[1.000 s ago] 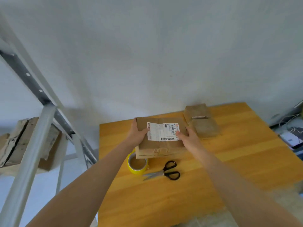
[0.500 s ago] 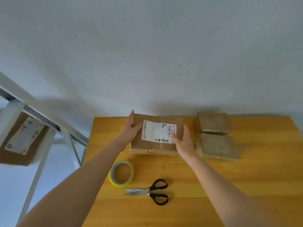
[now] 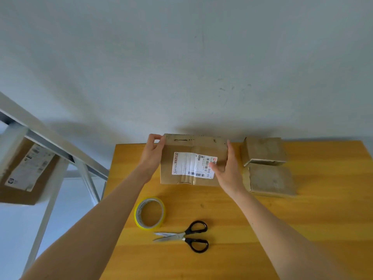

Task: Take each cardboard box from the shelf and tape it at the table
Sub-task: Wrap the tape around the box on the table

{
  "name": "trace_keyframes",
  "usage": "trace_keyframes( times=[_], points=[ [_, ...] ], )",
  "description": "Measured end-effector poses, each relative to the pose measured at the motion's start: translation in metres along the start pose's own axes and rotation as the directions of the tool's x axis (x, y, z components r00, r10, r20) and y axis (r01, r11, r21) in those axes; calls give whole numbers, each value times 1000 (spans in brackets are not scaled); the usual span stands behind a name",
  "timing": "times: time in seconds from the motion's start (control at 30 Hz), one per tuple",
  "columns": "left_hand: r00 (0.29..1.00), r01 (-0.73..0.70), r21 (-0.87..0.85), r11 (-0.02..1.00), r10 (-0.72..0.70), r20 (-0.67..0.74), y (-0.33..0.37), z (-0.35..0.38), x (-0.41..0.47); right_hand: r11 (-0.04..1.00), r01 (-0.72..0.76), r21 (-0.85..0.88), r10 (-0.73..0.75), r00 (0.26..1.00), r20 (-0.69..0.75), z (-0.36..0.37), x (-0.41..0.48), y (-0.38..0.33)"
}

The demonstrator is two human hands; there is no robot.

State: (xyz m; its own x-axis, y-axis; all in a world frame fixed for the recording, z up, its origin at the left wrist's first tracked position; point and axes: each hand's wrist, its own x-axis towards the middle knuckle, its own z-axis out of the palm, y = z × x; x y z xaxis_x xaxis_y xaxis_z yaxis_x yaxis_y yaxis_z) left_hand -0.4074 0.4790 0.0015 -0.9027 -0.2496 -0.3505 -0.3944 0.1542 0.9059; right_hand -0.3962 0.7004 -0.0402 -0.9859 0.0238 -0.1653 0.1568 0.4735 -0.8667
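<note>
1. Scissors, black handles, blades closed and pointing left. They lie flat at the near middle of the tabletop, untouched.

2. Tape roll, yellow, lying flat just left of and beyond the scissors. No loose end shows.

3. Cardboard box, the item in hand, at the far middle of the tabletop. Its near edge appears to rest on the wood and its labelled face tips toward the camera. The white shipping label sits over a centre seam.

4. Left hand: grips the box's far left corner, fingertips curled over the top edge.

5. Right hand: holds the right side, thumb pressed on the label's end.

6. 2 small boxes, stacked or butted together just right of the held box. They are close to the right hand but apart from it.

7. Shelf, a grey metal frame at far left, with 1 more labelled carton on it.

Handling note, as a judgement: the step is seating the box for taping.
- Lay it flat with the seam upward and squared to the near edge.
- Keep it clear of the 2 small boxes so that tape can wrap over both ends.
- Pin the flaps with 1 hand before the other hand reaches near for the roll.
- A box left tilted would let the flaps gape and the tape wrinkle.
</note>
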Motion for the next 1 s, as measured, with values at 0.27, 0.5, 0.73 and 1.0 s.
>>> trace_keyframes(
  times=[0.27, 0.5, 0.73, 1.0],
  points=[
    [996, -71, -11, 997, 72, 46, -16, -8, -26, 980, 54, -192, -67, 996, -62, -2, -25, 12],
    [940, -332, 586, 739, 308, 145, -38, -5, -33, 667, 264, -697, -283, 955, 91, 11, -38, 4],
    [842, -523, 813, 256, 300, 448, -52, 4, -27, 439, 414, -797, -220, 910, 352, 22, -25, -9],
    [831, -541, 809, 232, 297, 470, -74, 5, -33, 455, 386, -802, -235, 921, 310, 33, -40, 6]
  ],
)
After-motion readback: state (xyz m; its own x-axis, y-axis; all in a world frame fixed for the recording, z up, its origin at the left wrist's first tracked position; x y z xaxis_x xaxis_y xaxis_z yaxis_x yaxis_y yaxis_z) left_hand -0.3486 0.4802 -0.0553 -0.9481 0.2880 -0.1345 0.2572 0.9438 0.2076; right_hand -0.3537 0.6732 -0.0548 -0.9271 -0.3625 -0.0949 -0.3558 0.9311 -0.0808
